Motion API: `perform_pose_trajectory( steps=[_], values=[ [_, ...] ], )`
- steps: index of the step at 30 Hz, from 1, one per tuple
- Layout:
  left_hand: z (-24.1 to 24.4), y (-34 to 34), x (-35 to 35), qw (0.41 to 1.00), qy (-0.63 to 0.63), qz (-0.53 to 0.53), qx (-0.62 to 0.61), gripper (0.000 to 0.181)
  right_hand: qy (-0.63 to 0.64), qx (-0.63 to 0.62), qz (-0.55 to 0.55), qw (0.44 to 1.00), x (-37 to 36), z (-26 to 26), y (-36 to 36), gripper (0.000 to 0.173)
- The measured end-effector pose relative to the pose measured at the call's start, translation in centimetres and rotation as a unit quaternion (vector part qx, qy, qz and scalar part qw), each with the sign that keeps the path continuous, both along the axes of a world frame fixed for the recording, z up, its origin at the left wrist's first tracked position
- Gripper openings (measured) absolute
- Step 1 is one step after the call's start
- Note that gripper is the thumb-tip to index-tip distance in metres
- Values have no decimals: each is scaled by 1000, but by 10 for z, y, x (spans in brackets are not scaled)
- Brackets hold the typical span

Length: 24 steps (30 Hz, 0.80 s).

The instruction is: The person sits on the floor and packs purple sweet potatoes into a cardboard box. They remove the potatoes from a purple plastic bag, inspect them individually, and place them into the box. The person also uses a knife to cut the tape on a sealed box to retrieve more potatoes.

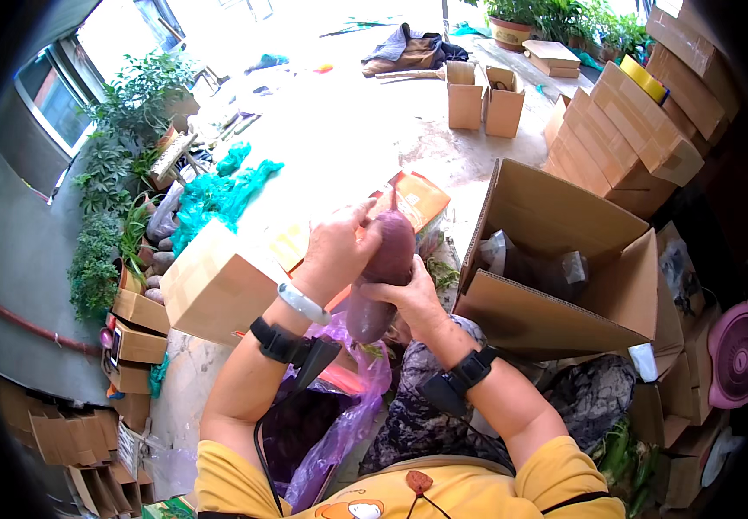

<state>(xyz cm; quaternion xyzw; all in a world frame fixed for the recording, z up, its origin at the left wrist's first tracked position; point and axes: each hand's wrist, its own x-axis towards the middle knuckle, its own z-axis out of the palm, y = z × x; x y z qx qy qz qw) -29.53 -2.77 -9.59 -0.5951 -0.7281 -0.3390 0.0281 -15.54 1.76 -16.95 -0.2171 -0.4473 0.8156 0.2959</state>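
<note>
A large purple-red root vegetable (395,250) with a thin root tail at its top stands in front of me. My left hand (338,250) grips its upper side, fingers near the tail. My right hand (416,301) holds it lower down, the thumb across its front. Just below the thumb is a second, paler, shiny root vegetable (371,316); whether the right hand holds this one too is unclear. Under my left forearm, a purple plastic bag (354,415) lines an open container. To the right, a large open carton (555,318) contains items in clear plastic.
A closed carton (218,285) and turquoise plastic netting (225,188) lie at the left. Stacked cartons (627,136) rise at the right, with a roll of yellow tape (643,79) on them. A pink fan (740,350) stands at the far right. Potted plants (108,156) line the left wall.
</note>
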Motion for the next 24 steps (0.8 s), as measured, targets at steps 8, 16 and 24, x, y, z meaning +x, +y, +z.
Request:
perform_pose_trajectory(
  steps=[8,16,24],
  values=[
    [-40,-17,-54,939,-320,52,-118,27,0,14,-24,1000,10,-4,10,65],
    [-48,-81,-29,851,-522,8,-60,34,55,52,-31,997,8,53,14,66],
    [-20,-90,22,808,-586,-58,-16,47,101,90,-76,988,12,93,27,59]
  ],
)
